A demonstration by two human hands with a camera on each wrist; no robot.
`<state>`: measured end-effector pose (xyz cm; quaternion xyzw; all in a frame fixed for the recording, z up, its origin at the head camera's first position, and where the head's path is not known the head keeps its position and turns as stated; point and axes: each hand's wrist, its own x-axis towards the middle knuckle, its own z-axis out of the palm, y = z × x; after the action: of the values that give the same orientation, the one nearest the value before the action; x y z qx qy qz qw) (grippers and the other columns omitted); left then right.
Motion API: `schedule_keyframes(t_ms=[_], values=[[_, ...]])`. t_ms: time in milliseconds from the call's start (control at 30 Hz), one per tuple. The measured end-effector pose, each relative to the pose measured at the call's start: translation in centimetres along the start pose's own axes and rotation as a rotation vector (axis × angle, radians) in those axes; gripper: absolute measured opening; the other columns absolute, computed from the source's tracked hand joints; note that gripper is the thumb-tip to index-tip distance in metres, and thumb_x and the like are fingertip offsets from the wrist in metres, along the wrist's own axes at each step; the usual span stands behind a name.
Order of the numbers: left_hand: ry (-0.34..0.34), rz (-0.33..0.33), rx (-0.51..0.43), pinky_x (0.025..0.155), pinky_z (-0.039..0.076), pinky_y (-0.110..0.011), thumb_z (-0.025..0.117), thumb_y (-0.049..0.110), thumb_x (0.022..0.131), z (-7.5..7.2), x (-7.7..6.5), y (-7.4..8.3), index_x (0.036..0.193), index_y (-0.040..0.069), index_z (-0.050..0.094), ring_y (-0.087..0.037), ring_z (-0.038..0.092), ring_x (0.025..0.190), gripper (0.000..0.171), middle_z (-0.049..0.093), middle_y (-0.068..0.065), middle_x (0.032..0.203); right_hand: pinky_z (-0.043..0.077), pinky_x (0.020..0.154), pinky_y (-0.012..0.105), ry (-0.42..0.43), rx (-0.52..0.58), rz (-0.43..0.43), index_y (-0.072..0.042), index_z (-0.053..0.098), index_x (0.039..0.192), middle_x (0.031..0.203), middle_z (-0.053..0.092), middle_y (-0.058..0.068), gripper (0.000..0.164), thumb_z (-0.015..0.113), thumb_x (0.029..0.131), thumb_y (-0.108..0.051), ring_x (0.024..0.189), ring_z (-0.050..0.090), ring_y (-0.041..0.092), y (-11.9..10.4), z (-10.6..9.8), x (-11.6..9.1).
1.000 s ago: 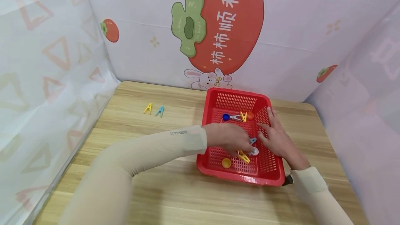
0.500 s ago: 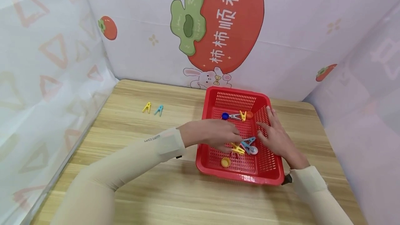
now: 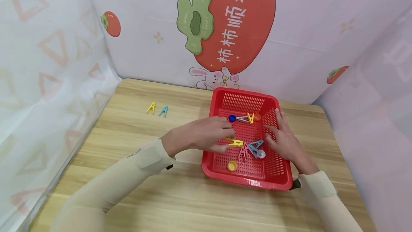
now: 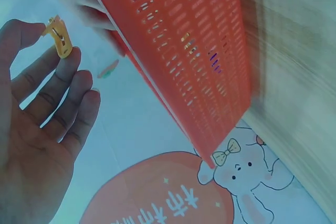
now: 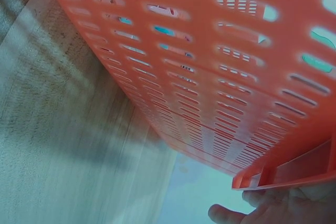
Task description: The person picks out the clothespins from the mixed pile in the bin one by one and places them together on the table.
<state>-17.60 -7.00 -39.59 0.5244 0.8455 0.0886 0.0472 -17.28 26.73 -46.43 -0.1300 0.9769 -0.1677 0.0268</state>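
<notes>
My left hand (image 3: 206,133) is over the left side of the red basket (image 3: 251,184), pinching a yellow clothespin (image 3: 237,142) between thumb and index finger. That clothespin (image 4: 61,40) shows clearly in the left wrist view, the other fingers spread behind it. My right hand (image 3: 284,140) rests over the basket's right rim, fingers extended, some reaching inside. On the basket floor a pink clothespin (image 3: 244,151) lies beside blue clothespins (image 3: 253,149) and a white cap (image 3: 261,154). Farther back are a blue cap (image 3: 232,118), a grey clothespin (image 3: 241,119), another yellow clothespin (image 3: 250,118) and an orange cap (image 3: 257,117).
A yellow cap (image 3: 232,166) sits in the basket's front left. On the wooden table (image 3: 180,196), left of the basket, stand a yellow clothespin (image 3: 151,108) and a light blue clothespin (image 3: 163,111) side by side. Printed cloth (image 3: 145,56) encloses the table's back and sides.
My left hand has drawn back leftward from the clothespins by the white cap, carrying the yellow clothespin and uncovering the pink and blue ones. The right hand stays at the rim.
</notes>
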Motion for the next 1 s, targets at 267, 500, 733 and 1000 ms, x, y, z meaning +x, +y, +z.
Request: schedule_keyframes(t_ms=[267, 500, 733, 1000], values=[[0.131, -0.11, -0.065, 0.102, 0.057, -0.032, 0.074, 0.035, 0.102, 0.1, -2.5, -0.5, 0.132, 0.02, 0.074, -0.015, 0.062, 0.116, 0.033, 0.073, 0.003, 0.127, 0.024, 0.12, 0.081, 0.003, 0.003, -0.003, 0.008, 0.062, 0.147, 0.183, -0.005, 0.022, 0.052, 0.065, 0.102, -0.017, 0.168, -0.005, 0.049, 0.0, 0.0, 0.1], [0.255, -0.229, -0.083, 0.099, 0.062, -0.035, 0.079, 0.034, 0.1, 0.1, -4.5, -1.2, 0.13, 0.017, 0.076, -0.017, 0.065, 0.119, 0.034, 0.073, 0.0, 0.126, 0.026, 0.119, 0.081, 0.017, 0.002, -0.012, 0.008, 0.062, 0.147, 0.183, -0.004, 0.022, 0.052, 0.065, 0.101, -0.017, 0.168, -0.003, 0.05, 0.1, 0.0, 0.0], [0.364, -0.325, -0.088, 0.098, 0.062, -0.037, 0.08, 0.029, 0.099, 0.1, -6.2, -2.2, 0.125, 0.014, 0.076, -0.02, 0.066, 0.118, 0.031, 0.073, -0.002, 0.121, 0.025, 0.12, 0.08, 0.013, 0.003, -0.015, 0.007, 0.062, 0.147, 0.183, -0.004, 0.02, 0.052, 0.066, 0.101, -0.018, 0.169, -0.004, 0.048, 0.1, 0.0, 0.0], [0.464, -0.443, -0.054, 0.092, 0.062, -0.041, 0.08, 0.025, 0.098, 0.8, -7.3, -3.8, 0.119, 0.007, 0.077, -0.026, 0.069, 0.107, 0.028, 0.075, -0.007, 0.108, 0.024, 0.12, 0.081, 0.012, 0.004, -0.01, 0.006, 0.062, 0.148, 0.183, -0.004, 0.02, 0.052, 0.066, 0.101, -0.017, 0.169, -0.005, 0.048, 0.1, -0.1, -0.1]])
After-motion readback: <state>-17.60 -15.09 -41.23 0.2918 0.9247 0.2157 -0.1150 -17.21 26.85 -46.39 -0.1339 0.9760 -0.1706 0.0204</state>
